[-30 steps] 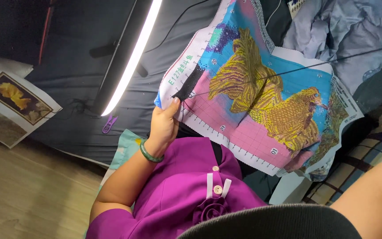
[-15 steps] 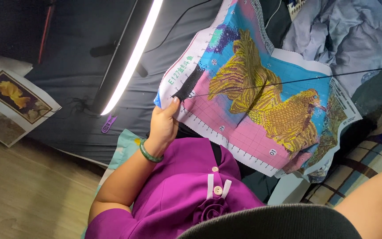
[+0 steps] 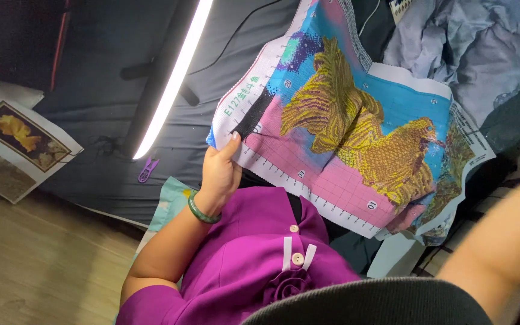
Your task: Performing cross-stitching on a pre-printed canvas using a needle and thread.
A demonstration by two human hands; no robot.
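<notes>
Since the earlier frame, the dark thread stretched across the embroidery cloth (image 3: 344, 132) had left view, and the right forearm (image 3: 507, 241) had dropped to lower right, its hand unseen. At centre, the left hand (image 3: 221, 171) pinched the cloth's lower-left edge, thumb on top. A lit lamp bar (image 3: 173, 78) stood upper left.

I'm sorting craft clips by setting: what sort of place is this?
Probably a room at home used for needlework: a cross-stitch canvas held in the left hand, a lit strip lamp, heaped clothes and a wooden floor.
</notes>
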